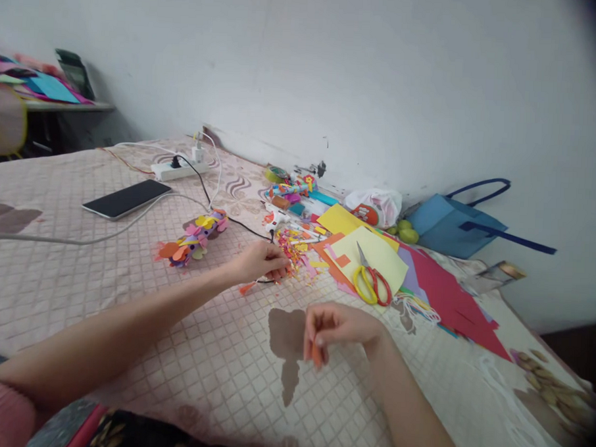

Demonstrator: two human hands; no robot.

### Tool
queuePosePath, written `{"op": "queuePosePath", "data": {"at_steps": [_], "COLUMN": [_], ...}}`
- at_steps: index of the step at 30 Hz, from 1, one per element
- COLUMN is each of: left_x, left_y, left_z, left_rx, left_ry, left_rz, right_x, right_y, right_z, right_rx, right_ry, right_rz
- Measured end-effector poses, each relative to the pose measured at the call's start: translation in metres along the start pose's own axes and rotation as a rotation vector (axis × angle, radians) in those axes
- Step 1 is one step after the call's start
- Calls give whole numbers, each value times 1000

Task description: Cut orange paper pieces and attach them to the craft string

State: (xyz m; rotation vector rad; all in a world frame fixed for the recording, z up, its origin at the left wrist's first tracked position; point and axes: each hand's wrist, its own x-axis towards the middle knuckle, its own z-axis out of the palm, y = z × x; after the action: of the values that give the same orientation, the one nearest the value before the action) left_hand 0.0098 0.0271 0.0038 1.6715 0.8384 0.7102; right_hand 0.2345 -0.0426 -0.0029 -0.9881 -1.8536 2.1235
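My left hand (263,261) is closed at the near edge of a pile of tiny colourful paper scraps (297,246); what its fingers hold, if anything, is hidden. Just beyond it lies a white glue gun (275,220) with a black cord. An orange tassel-like scrap (247,288) lies below the left wrist. My right hand (340,327) is bent over the quilted bed cover, pinching a small orange piece (316,355) that looks like paper or foam. To the left rests a decorated stick (196,237) covered in colourful cut-out petals.
Scissors (369,282) with yellow and red handles lie on a pale yellow sheet (390,254). Red sheets (453,296), white string (420,309) and a blue bag (451,223) are on the right. A phone (128,199) and a power strip (174,171) lie on the left, with cables crossing the cover.
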Motion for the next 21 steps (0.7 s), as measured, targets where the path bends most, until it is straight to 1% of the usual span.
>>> {"op": "queuePosePath", "data": {"at_steps": [1, 2, 3, 4, 5, 6, 7, 8, 10, 12, 13, 14, 15, 16, 17, 18, 20, 21], "left_x": [1, 1, 2, 2, 2, 3, 3, 4, 5, 6, 7, 7, 8, 8, 8, 7, 6, 6], "left_y": [0, 0, 0, 0, 1, 1, 1, 1, 0, -3, -4, -6, -7, -8, -8, -7, -6, -5], "left_z": [-1, -1, -2, -2, -3, -3, -3, -4, -5, -7, -8, -8, -8, -8, -8, -8, -7, -7], "left_rx": [0, -2, -6, -13, -22, -30, -38, -45, -49, -40, -34, -27, -20, -14, -8, 1, 33, 59], "left_ry": [8, 15, 22, 34, 51, 75, 103, 134, 187, 207, 203, 194, 185, 178, 175, 177, 187, 190], "left_rz": [9, 13, 11, 6, -1, -8, -14, -17, -13, -4, 1, 4, 5, 5, 6, 10, 21, 25], "right_x": [-1, 0, 1, 3, 5, 7, 9, 11, 18, 29, 35, 42, 47, 51, 54, 54, 48, 43], "right_y": [0, 2, 3, 5, 6, 5, 4, 2, -4, -10, -12, -12, -12, -11, -8, -5, 2, 6], "right_z": [-1, -4, -8, -13, -18, -20, -19, -15, 7, 38, 53, 65, 73, 75, 71, 63, 37, 24], "right_rx": [-4, -27, -66, -122, -168, -182, -171, -139, -66, 29, 67, 78, 53, 15, -18, -56, -136, -146], "right_ry": [-46, 35, 229, 466, 657, 776, 824, 805, 655, 437, 312, 216, 163, 150, 205, 298, 582, 691], "right_rz": [20, -23, -126, -245, -337, -398, -433, -447, -443, -427, -399, -373, -344, -326, -314, -310, -337, -342]}}
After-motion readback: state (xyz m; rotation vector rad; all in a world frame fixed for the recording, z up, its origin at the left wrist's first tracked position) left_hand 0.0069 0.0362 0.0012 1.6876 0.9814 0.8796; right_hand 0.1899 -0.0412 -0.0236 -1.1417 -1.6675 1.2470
